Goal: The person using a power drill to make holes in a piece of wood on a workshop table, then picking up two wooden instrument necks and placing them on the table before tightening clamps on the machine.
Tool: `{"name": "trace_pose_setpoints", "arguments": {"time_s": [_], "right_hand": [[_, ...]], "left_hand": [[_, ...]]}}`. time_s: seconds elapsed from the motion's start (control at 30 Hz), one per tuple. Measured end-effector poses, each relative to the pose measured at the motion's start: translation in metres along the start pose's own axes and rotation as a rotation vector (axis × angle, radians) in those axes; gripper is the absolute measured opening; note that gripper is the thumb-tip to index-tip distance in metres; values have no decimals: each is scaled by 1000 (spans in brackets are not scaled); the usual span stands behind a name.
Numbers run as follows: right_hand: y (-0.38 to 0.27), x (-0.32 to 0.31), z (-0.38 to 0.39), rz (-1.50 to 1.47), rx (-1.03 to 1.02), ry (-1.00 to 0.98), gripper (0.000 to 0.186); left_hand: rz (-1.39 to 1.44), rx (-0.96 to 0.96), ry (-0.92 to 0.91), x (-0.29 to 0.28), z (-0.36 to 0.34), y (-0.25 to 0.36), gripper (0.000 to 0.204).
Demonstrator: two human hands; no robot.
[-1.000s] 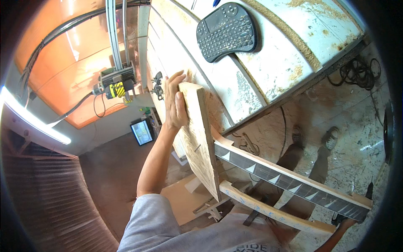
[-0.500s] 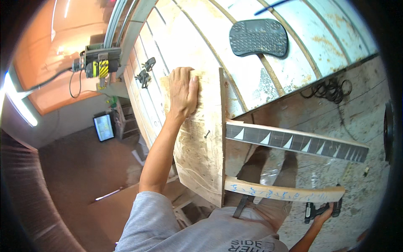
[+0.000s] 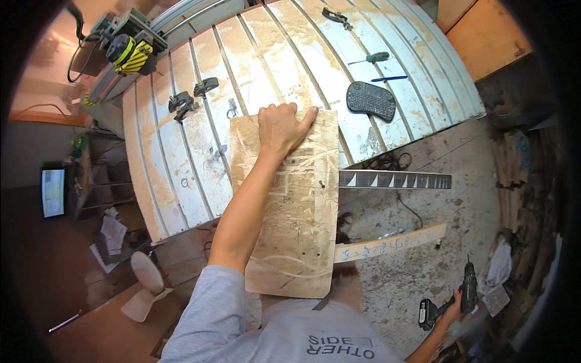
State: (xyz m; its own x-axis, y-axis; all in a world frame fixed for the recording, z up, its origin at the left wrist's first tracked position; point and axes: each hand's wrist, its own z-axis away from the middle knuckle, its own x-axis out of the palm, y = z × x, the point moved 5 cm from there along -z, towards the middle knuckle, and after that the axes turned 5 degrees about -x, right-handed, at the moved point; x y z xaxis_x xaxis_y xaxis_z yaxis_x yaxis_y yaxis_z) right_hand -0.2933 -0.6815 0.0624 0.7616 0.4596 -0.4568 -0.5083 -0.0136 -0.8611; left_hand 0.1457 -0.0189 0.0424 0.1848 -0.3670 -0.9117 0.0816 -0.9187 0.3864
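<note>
Over the far edge of a rough wooden board (image 3: 296,236), my left hand (image 3: 282,130) is closed, its thumb spread to the right. The board rests against the table edge and reaches back to my waist. A screw (image 3: 322,184) stands up from its face. Out from under its right side stick two strips: a dark guitar fretboard (image 3: 396,180) with white triangular inlays, and a pale wooden piece (image 3: 393,243) with blue marks. At the lower right, away from the board, my right hand (image 3: 449,311) grips a cordless drill (image 3: 469,287) by its handle, bit pointing away from me.
A slotted table (image 3: 266,57) dusted with sawdust lies ahead. On it are black clamps (image 3: 181,104), a small black keyboard (image 3: 370,101), a screwdriver (image 3: 376,57) and a blue pen (image 3: 389,78). A machine head (image 3: 130,55) overhangs its left side. A white chair (image 3: 145,272) stands lower left.
The drill and my right hand have come out from beside the pale piece and show more fully at the lower right. The board's face is turned more toward the view, which has shifted.
</note>
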Motion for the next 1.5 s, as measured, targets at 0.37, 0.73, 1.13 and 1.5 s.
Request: {"name": "trace_pose_setpoints", "arguments": {"time_s": [0.37,0.73,1.13,1.5], "right_hand": [[-286,303,314,382,-426,-1064,64],[-293,439,363,770,-739,-1170,59],[-300,455,368,926,-814,-1156,34],[-311,473,393,1100,-421,-1141,24]], "left_hand": [[86,-53,25,-7,15,-28,65],[169,-17,45,-2,14,-29,65],[138,-18,29,-1,12,-33,66],[163,-13,74,5,14,-33,62]]}}
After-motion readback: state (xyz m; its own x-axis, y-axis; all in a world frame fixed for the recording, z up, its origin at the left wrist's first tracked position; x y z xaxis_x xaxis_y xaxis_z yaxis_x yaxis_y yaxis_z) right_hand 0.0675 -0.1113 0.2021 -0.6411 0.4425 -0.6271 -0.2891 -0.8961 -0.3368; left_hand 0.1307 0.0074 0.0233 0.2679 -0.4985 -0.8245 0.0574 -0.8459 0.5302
